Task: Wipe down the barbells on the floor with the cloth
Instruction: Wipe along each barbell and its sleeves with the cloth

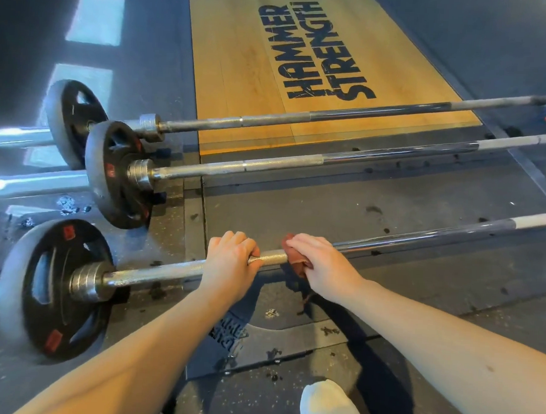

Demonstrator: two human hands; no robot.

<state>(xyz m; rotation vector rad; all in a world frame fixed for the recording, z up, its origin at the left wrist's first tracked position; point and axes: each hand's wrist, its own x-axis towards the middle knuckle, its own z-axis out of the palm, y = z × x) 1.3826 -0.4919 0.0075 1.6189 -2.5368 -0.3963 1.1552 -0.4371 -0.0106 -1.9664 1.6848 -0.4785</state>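
Observation:
Three barbells lie side by side on the gym floor. The nearest barbell [422,238] runs from a black plate [55,290] at the lower left up toward the right edge. My left hand [231,260] grips its knurled shaft from above. Just to the right, my right hand [322,261] holds a reddish-brown cloth [296,258] wrapped around the same shaft. The middle barbell [299,164] and the far barbell [301,116] lie beyond, each with a black plate at its left end.
A wooden lifting platform [240,78] with black lettering lies under the far bars. Dark rubber flooring [392,197] with wet spots surrounds it. My white sock [331,406] shows at the bottom edge. Plates [115,173] crowd the left side.

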